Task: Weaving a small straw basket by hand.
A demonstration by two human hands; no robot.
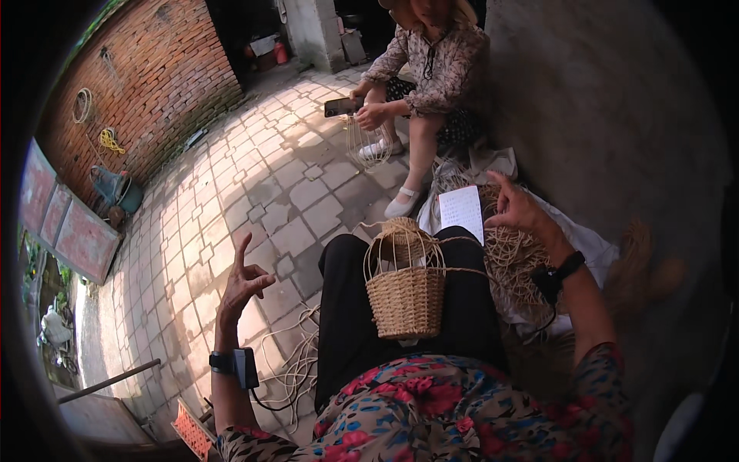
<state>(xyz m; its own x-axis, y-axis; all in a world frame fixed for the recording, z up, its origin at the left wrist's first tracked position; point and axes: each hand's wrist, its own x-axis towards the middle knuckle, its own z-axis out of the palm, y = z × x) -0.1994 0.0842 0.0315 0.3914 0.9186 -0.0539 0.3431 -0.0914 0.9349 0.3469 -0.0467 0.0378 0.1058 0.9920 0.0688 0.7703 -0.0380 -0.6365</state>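
Observation:
A half-woven tan basket [406, 306] rests in my lap between my thighs. Its lower body is tightly woven; bare ribs rise above it to a woven section [402, 235], and loose strands trail to the right. Neither hand touches it. Out to the left, my left hand [248, 283] is raised in the air, index finger stretched and fingers apart, holding nothing. My right hand [517, 208] is lifted on the right, thumb and fingers spread, near a sheet of paper with handwriting [460, 212]. Behind it lies a heap of tan cord [531, 269].
A person [431, 69] sits opposite, holding a phone [339, 107] and a wire-like basket frame [369, 142]. White sacking [593, 250] lies under the cord. Loose strands [289, 362] lie on the paving by my left leg. An orange plastic item [192, 431] stands at lower left.

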